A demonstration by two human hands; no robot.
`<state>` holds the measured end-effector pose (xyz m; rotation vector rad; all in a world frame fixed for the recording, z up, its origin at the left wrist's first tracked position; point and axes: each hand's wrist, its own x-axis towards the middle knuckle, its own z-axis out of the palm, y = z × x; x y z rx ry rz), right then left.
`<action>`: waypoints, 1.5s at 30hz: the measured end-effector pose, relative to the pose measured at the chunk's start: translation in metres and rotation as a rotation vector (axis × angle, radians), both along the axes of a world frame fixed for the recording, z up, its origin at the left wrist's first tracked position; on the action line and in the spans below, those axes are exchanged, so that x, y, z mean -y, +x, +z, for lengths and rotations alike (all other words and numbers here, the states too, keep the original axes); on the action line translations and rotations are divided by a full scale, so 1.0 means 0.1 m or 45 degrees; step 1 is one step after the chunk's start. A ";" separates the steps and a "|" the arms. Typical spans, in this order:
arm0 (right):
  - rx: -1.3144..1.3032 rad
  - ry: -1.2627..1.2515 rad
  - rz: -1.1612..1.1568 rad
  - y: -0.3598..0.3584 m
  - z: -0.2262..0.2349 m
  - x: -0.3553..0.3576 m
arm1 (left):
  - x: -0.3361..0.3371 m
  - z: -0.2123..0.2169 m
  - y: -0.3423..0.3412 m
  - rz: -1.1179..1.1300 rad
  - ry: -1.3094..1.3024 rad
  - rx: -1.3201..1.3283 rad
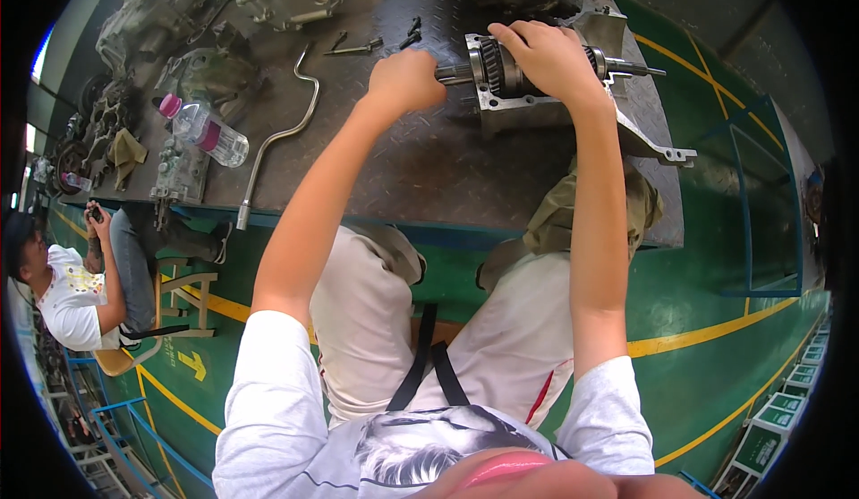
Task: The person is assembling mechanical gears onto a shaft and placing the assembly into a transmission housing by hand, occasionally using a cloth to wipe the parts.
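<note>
A metal gear shaft (455, 74) lies across an open gearbox housing (523, 119) at the table's near right part. My left hand (408, 80) is closed around the shaft's left end, which it hides. Over the toothed gears (494, 68) in the middle lies my right hand (546, 59), its fingers bent over their far side and its thumb reaching left. The fingertips are partly hidden. To the right of that hand, the thin shaft end (637, 68) sticks out past the housing, whose bracket arm (658, 148) points toward the table's right edge.
A bent speed wrench (300, 123) and a clear bottle with a pink cap (215, 134) lie left of my arms. Bolts (353, 49) lie farther off, among castings (210, 74). Khaki cloth (559, 217) hangs at the near edge. A person (80, 298) sits at left.
</note>
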<state>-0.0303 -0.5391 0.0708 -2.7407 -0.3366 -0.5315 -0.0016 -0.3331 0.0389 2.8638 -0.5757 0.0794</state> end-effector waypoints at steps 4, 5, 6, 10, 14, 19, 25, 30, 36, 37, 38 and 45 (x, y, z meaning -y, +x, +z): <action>0.104 -0.176 0.055 0.00 -0.05 0.06 | 0.05 -0.05 -0.03 0.039 -0.007 0.003; 0.106 -0.173 0.054 -0.01 -0.04 0.07 | 0.08 -0.15 -0.06 0.092 -0.039 0.206; 0.082 -0.065 0.058 -0.04 0.00 0.06 | 0.10 -0.24 -0.07 0.144 -0.070 0.411; 0.031 0.110 0.132 -0.08 0.05 0.05 | 0.10 -0.44 -0.08 0.095 -0.217 0.688; -0.040 0.109 0.088 -0.11 0.07 0.10 | 0.11 -0.47 -0.19 -0.041 -0.301 0.963; -0.028 0.001 0.029 -0.19 0.10 0.06 | 0.17 -0.52 -0.31 -0.003 -0.306 1.062; -0.001 -0.013 0.020 -0.18 0.07 0.02 | 0.14 -0.50 -0.30 0.056 -0.199 1.005; -0.067 0.174 0.174 -0.05 0.11 0.13 | 0.10 -0.41 -0.16 0.003 -0.229 0.826; 0.432 0.175 -0.079 -0.35 0.55 0.33 | 0.05 -0.10 -0.08 0.102 0.038 0.307; 0.431 0.457 -0.102 -0.39 0.62 0.39 | 0.09 -0.05 -0.06 0.101 0.035 0.316; 0.699 0.153 -0.030 -0.20 0.35 0.58 | 0.13 -0.01 -0.05 0.103 0.089 0.189; -0.165 0.269 0.108 -0.37 0.34 0.54 | 0.09 -0.03 -0.09 0.207 -0.010 0.052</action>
